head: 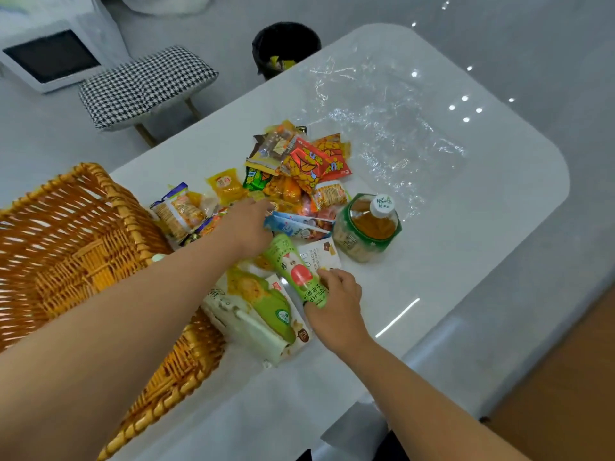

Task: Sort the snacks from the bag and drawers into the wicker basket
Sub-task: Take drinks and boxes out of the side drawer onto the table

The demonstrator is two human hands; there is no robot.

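A pile of snack packets (299, 164) lies in the middle of the white table (432, 294). The wicker basket (66, 247) stands at the left, under my left forearm. My left hand (248, 227) reaches into the pile, its fingers curled on a blue and white packet (296, 226). My right hand (336, 307) grips a green juice bottle (298, 272) lying on its side. A large green and white snack bag (263, 314) lies beside the basket. A tea bottle (369, 227) stands upright at the right of the pile.
A clear plastic bag (382, 121) lies flat on the far half of the table. A houndstooth stool (143, 84) and a black waste bin (286, 48) stand on the floor beyond the table. The table's near right edge curves close to my right arm.
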